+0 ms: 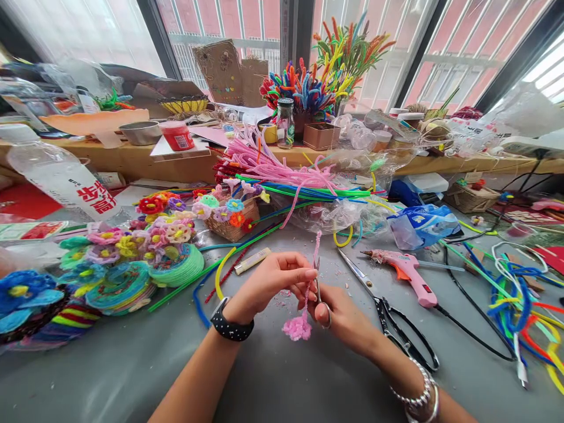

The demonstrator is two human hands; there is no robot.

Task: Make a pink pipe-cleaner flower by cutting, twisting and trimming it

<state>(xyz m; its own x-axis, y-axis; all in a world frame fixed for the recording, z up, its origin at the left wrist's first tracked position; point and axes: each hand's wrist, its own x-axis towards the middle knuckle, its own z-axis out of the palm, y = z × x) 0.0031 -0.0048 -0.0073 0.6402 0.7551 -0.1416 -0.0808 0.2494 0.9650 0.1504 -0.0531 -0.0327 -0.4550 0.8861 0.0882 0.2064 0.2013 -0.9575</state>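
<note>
Far left, heaped finished chenille flowers and coiled discs (110, 264) on the grey table (282, 382). Centre, near: left hand (268, 282), fingers pinched shut on a pink fuzzy pipe cleaner (308, 288) with a curled pink bloom (298, 328) hanging below; right hand (348, 320) closed round small silver scissors (318, 285), blades at the stem — bloom apparently shaped, trimming seemingly left. Right: large black-handled scissors (396, 323), pink glue gun (408, 271), loose coloured stems (520, 299).

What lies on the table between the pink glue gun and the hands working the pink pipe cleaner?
In the head view, large black-handled scissors lie open on the grey table, between the glue gun and the right hand.
</note>
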